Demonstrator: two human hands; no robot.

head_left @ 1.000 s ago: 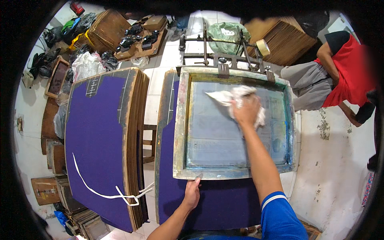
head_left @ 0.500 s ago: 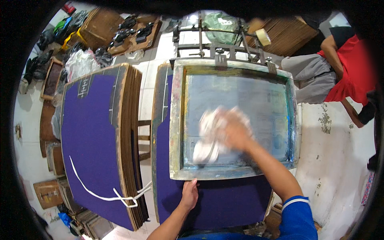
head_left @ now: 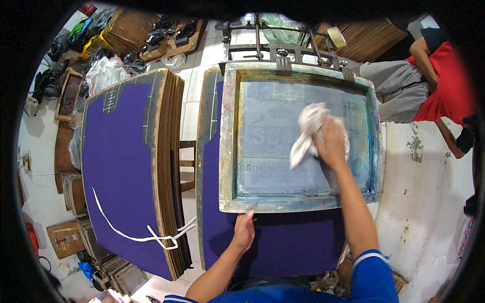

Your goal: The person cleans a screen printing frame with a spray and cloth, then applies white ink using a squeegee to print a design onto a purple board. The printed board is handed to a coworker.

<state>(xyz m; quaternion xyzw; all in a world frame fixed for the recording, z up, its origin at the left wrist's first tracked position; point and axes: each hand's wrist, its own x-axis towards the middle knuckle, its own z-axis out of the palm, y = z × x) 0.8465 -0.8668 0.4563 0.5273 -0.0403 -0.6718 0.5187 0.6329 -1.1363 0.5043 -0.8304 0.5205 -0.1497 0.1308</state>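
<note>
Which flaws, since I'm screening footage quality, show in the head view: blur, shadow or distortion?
Head view: motion blur smears the crumpled white cloth and the bare right hand, while the bare left hand looks sharper; head view: a dark shadow lies on the purple-topped board below the rectangular wooden-framed screen; head view: fisheye distortion bows the thick purple-topped stack of brown boards.

Mesh [head_left: 268, 136] left of the cloth [head_left: 310, 126] lies open, walled by the frame [head_left: 228, 141].

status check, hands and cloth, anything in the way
Left hand at near edge of frame. Right hand holding white cloth over mesh. Right forearm crosses frame's near edge.
</note>
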